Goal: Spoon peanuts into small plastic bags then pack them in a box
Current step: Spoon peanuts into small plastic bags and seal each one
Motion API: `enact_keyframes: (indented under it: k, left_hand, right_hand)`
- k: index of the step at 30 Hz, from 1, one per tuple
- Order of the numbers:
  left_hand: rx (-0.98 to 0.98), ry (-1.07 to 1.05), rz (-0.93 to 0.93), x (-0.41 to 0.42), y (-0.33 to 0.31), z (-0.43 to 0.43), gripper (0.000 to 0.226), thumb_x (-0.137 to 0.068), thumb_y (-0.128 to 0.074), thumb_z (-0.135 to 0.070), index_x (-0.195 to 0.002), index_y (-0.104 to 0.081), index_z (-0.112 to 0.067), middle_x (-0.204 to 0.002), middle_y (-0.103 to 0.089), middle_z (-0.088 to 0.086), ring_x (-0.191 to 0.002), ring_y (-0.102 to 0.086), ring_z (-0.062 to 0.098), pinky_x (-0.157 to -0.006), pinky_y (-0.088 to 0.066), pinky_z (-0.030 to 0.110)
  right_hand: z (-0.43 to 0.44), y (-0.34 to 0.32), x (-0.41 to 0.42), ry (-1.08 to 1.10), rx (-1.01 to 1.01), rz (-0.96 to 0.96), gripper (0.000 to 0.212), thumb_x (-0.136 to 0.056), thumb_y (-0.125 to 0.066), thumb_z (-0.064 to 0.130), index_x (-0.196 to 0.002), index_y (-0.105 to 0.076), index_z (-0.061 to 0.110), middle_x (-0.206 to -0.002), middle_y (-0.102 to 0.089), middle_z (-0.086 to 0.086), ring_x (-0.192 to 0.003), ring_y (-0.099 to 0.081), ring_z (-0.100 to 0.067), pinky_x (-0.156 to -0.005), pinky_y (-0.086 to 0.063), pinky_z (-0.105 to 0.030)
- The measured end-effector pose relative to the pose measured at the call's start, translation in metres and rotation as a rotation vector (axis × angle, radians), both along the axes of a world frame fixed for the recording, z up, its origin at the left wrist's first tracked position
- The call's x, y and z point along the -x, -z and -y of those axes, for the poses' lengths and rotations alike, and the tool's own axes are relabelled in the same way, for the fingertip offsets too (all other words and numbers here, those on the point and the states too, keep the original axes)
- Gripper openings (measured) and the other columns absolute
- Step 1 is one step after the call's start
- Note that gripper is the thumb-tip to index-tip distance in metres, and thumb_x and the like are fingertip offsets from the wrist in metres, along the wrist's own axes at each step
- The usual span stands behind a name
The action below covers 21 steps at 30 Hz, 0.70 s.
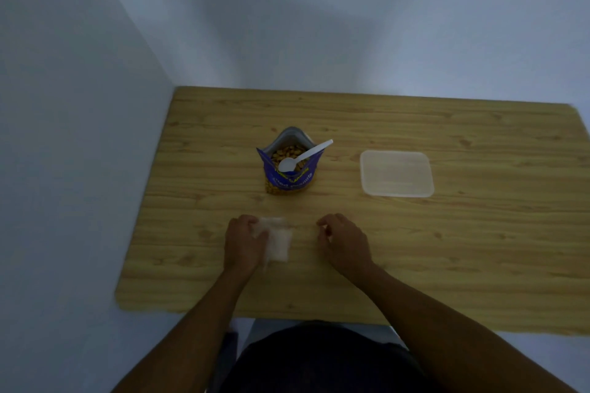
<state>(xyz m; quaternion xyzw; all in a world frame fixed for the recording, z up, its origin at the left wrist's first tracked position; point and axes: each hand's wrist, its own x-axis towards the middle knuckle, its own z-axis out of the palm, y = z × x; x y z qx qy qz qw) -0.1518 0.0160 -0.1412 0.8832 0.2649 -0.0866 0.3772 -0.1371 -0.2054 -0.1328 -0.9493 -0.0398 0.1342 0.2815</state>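
Observation:
A blue peanut pouch (289,177) stands open in the middle of the wooden table (447,249), with peanuts showing inside. A white plastic spoon (303,158) rests in it, handle leaning to the right. To the right lies a clear plastic box (396,173) with its lid on. Near the front, my left hand (244,242) grips a small stack of blurred clear plastic bags (278,239). My right hand (343,241) hovers a little to the right of the bags, fingers curled with the tips pinched; whether it holds anything is unclear.
The table stands in a corner, with a wall along its left edge and another behind it. My dark-clothed lap (322,360) is at the table's front edge.

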Motion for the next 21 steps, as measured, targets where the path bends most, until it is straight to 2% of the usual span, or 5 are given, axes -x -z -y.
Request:
enact_keyframes:
  k: [6,12,16,19,21]
  left_hand:
    - [0.001,0.057,-0.094,0.012,0.007,-0.009,0.041,-0.077,-0.079,-0.016,-0.114,-0.062,-0.008,-0.116,-0.054,0.013,-0.102,-0.057,0.029,-0.080,-0.044,0.028]
    - [-0.019,0.085,-0.080,0.008,0.016,-0.011,0.027,-0.083,-0.072,-0.013,-0.108,-0.062,-0.006,-0.112,-0.057,0.014,-0.099,-0.057,0.028,-0.077,-0.037,0.023]
    - [-0.022,0.112,-0.051,0.011,0.016,-0.012,0.017,-0.091,-0.064,-0.011,-0.107,-0.062,-0.006,-0.107,-0.053,0.007,-0.093,-0.053,0.019,-0.074,-0.034,0.019]
    - [-0.002,0.165,0.004,0.015,0.017,-0.018,0.009,-0.095,-0.060,-0.013,-0.100,-0.065,-0.008,-0.098,-0.053,0.005,-0.088,-0.056,0.021,-0.062,-0.032,0.013]
    - [-0.004,0.210,0.052,0.016,0.017,-0.023,0.012,-0.094,-0.062,-0.019,-0.097,-0.068,-0.010,-0.093,-0.058,0.006,-0.084,-0.058,0.022,-0.065,-0.038,0.020]
  right_hand:
    - [-0.052,0.009,0.003,-0.267,-0.002,-0.084,0.028,-0.099,-0.048,0.030,-0.121,-0.064,0.021,-0.115,-0.061,-0.002,-0.102,-0.063,-0.023,-0.080,-0.052,-0.036]
    - [-0.078,0.023,0.000,-0.178,0.000,-0.173,0.038,-0.097,-0.053,0.041,-0.129,-0.057,0.023,-0.121,-0.056,-0.002,-0.107,-0.060,-0.023,-0.087,-0.053,-0.039]
    - [-0.082,0.028,-0.003,-0.136,-0.041,-0.143,0.021,-0.094,-0.058,0.037,-0.109,-0.064,0.023,-0.106,-0.058,-0.002,-0.096,-0.061,-0.024,-0.079,-0.051,-0.036]
    - [-0.082,0.030,-0.007,-0.116,-0.089,-0.130,0.012,-0.091,-0.064,0.031,-0.093,-0.069,0.020,-0.094,-0.061,-0.003,-0.088,-0.062,-0.024,-0.076,-0.050,-0.035]
    - [-0.080,0.028,-0.009,-0.100,-0.148,-0.104,0.009,-0.088,-0.069,0.025,-0.089,-0.072,0.016,-0.091,-0.068,-0.005,-0.085,-0.065,-0.023,-0.077,-0.050,-0.034]
